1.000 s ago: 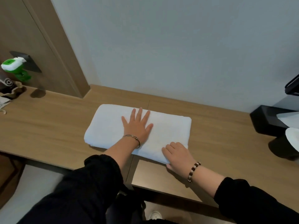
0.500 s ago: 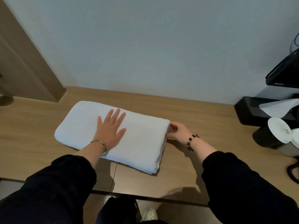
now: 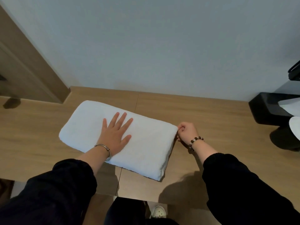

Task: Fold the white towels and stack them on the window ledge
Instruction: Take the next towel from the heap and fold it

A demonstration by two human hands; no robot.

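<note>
A person's left hand [image 3: 115, 135] lies flat on a folded white towel [image 3: 146, 150], fingers straight and spread, palm pressing the top near the middle. The right hand [image 3: 186, 132] sits at the towel's right end with its fingers curled and touching the far corner, where it seems to pinch the edge of the cloth. A silver bangle [image 3: 103, 149] circles the left wrist, a bracelet of dark and pale beads [image 3: 195, 141] the right, and both arms wear black sleeves [image 3: 56, 192].

At far left, a brown wooden panel [image 3: 32, 70] meets a plain pale wall [image 3: 162, 46]. Below them runs the light wood bench [image 3: 219, 114] that carries the towel. The towel is a thick oblong, lying at a slant: its left end is nearer the wall, and its right end reaches toward the front edge. Its layers show as stacked folds at the near right corner.

At the right edge of the view, well apart from the towel, a black box [image 3: 266, 111] stands on the bench against the wall with a white sheet [image 3: 290, 104] poking out of it. A dark round object [image 3: 284, 140] sits just in front of it, partly cut off by the frame. Below the front edge of the bench, a white shoe [image 3: 158, 211] shows between the arms.
</note>
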